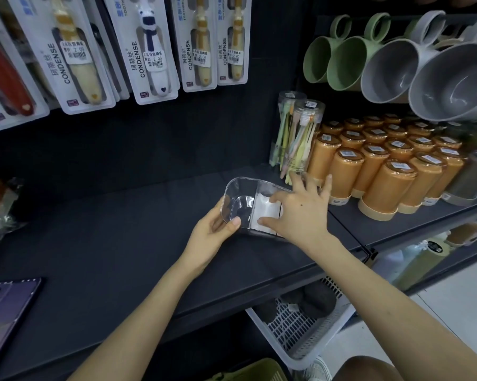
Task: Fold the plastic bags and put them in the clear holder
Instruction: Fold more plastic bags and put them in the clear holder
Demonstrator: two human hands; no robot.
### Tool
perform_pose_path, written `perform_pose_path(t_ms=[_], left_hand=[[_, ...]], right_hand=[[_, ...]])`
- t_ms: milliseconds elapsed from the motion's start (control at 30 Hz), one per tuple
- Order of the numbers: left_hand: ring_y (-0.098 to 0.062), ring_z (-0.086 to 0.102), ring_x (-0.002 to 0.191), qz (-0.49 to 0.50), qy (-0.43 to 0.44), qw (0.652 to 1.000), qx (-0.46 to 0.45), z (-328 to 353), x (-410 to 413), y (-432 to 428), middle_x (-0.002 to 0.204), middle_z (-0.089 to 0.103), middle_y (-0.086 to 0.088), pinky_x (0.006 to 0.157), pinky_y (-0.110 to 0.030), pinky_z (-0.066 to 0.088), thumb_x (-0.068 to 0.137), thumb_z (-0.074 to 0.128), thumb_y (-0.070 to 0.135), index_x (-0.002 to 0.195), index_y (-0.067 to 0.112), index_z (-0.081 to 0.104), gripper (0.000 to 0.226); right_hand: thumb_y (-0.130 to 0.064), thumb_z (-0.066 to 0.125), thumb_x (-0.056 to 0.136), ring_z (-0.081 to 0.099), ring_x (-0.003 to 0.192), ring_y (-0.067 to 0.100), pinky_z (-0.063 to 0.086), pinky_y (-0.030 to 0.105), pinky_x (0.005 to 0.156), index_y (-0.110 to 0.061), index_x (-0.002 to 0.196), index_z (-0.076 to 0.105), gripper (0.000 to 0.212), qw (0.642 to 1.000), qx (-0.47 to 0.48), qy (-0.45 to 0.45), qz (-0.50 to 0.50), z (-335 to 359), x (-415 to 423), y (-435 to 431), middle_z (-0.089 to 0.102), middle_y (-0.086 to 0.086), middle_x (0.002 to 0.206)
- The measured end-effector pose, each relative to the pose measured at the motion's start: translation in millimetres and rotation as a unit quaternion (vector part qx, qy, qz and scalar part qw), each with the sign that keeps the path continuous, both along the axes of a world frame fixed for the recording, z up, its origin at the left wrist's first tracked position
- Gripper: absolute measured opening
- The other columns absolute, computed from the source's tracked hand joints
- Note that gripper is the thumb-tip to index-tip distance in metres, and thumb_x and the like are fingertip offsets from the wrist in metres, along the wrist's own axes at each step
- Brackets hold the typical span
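The holder (233,206) sits on the shelf (122,243) between both hands. The left hand (212,232) grips its near end. The right hand (300,213), fingers spread, presses the folded bag (265,213) lying inside it.

One clear holder (232,189), two green mugs (321,63), two toothbrush tubes (300,138), one phone (8,303)

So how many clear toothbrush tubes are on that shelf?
2. The front tube stands left of the orange cups; the back tube is partly behind it. More may be hidden.
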State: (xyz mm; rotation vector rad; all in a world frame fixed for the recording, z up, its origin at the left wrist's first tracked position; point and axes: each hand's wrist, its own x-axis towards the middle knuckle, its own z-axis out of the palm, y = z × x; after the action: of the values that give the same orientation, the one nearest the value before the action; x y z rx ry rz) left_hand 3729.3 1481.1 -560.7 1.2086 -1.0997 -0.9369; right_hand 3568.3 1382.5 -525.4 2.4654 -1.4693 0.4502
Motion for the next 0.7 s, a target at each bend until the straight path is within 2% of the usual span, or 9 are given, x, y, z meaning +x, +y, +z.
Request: perform_pose_path(t_ms=[100,200,267,400,467,533,600,667,700], left_hand=[[0.005,0.046,0.127,0.001,-0.013,1.000,0.004,2,0,-2,0.141,0.049,0.011,0.102,-0.010,0.036,0.094,0.055,0.004,0.144,0.010,0.040,0.053],[0.022,0.050,0.108,0.010,-0.010,1.000,0.024,10,-6,-2,0.117,0.054,0.035,0.089,-0.002,0.038,0.095,0.052,0.002,0.128,0.032,0.046,0.045],[0.028,0.050,0.098,0.019,-0.019,0.999,0.040,13,-7,-5,0.106,0.051,0.042,0.084,0.000,0.038,0.096,0.051,0.003,0.115,0.041,0.043,0.043],[0.030,0.050,0.091,0.020,-0.033,0.998,0.058,16,-9,-12,0.106,0.049,0.035,0.081,0.001,0.038,0.097,0.049,0.004,0.112,0.039,0.041,0.039],[0.030,0.051,0.086,0.026,-0.043,0.997,0.060,17,-9,-18,0.099,0.050,0.037,0.078,0.001,0.039,0.097,0.050,0.006,0.105,0.041,0.044,0.036],[0.028,0.052,0.084,0.034,-0.053,0.995,0.074,18,-9,-25,0.096,0.050,0.038,0.084,-0.004,0.041,0.097,0.051,0.011,0.104,0.040,0.046,0.030],[0.019,0.055,0.086,0.046,-0.061,0.992,0.097,19,-7,-37,0.095,0.055,0.032,0.096,-0.019,0.043,0.097,0.053,0.019,0.099,0.037,0.052,0.019],[0.004,0.059,0.094,0.056,-0.074,0.988,0.120,19,-4,-51,0.092,0.060,0.023,0.103,-0.031,0.042,0.097,0.055,0.025,0.088,0.032,0.054,0.012],[-0.003,0.058,0.099,0.054,-0.070,0.988,0.126,22,-5,-56,0.094,0.061,0.020,0.104,-0.030,0.042,0.097,0.054,0.027,0.089,0.030,0.055,0.009]], right_hand=[[-0.055,0.081,0.060,0.038,0.132,0.040,0.002,0.066,0.110,-0.028,0.092,0.076,0.042,1.000,-0.003,-0.012,-0.012,2,-5,-1,0.052,0.015,0.137],[-0.055,0.069,0.074,0.026,0.139,0.033,-0.004,0.061,0.113,-0.034,0.108,0.069,0.040,0.998,0.049,0.018,-0.020,4,2,-3,0.041,0.007,0.144],[-0.055,0.065,0.077,0.026,0.138,0.031,-0.005,0.061,0.114,-0.035,0.111,0.067,0.039,0.997,0.073,0.018,-0.020,3,6,-6,0.041,0.005,0.143],[-0.055,0.067,0.077,0.030,0.138,0.031,-0.004,0.057,0.114,-0.033,0.108,0.069,0.038,0.996,0.076,-0.045,-0.014,4,-3,-4,0.042,0.006,0.145],[-0.048,0.073,0.075,0.039,0.131,0.034,0.004,0.057,0.113,-0.029,0.101,0.072,0.032,0.993,0.042,-0.106,-0.007,5,-15,0,0.049,0.009,0.139],[-0.038,0.080,0.072,0.052,0.117,0.038,0.020,0.058,0.108,-0.023,0.090,0.075,0.024,0.986,0.012,-0.168,0.006,3,-29,6,0.060,0.011,0.125],[-0.030,0.082,0.070,0.058,0.104,0.037,0.032,0.050,0.095,-0.021,0.082,0.075,0.016,0.978,-0.006,-0.206,0.023,-1,-42,13,0.065,0.010,0.114],[-0.024,0.081,0.072,0.058,0.099,0.036,0.035,0.043,0.082,-0.020,0.078,0.074,0.010,0.974,-0.007,-0.224,0.036,-6,-52,19,0.066,0.007,0.108],[-0.022,0.080,0.072,0.058,0.097,0.036,0.034,0.040,0.078,-0.019,0.077,0.073,0.008,0.972,-0.002,-0.230,0.040,-8,-55,21,0.066,0.006,0.105]])
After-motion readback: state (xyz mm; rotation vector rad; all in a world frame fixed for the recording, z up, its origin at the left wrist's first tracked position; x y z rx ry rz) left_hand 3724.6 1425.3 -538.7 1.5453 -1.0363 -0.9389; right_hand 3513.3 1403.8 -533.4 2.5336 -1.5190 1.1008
